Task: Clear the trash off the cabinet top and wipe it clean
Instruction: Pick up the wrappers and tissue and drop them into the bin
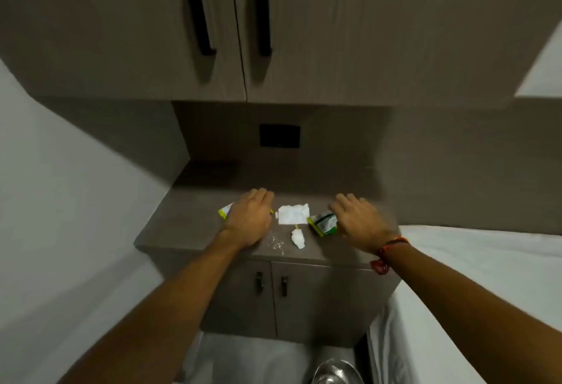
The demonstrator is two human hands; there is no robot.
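Cabinet top (188, 225), flat paper (293, 214), green wrapper (324, 223) lying crosswise

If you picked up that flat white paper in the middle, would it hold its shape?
Probably not. The flat white paper looks thin and creased, so it would likely flop and crumple. It seems very light and might slide across the smooth cabinet top when pushed.

Tall grey-brown wood-grain wardrobe doors (304, 34) with two long black bar handles (197, 9) — landmark. Below them, recessed niche with black rectangular wall plate (279, 135). White wall (60, 170) left; white bed sheet (486, 262) lower right. Dim light.
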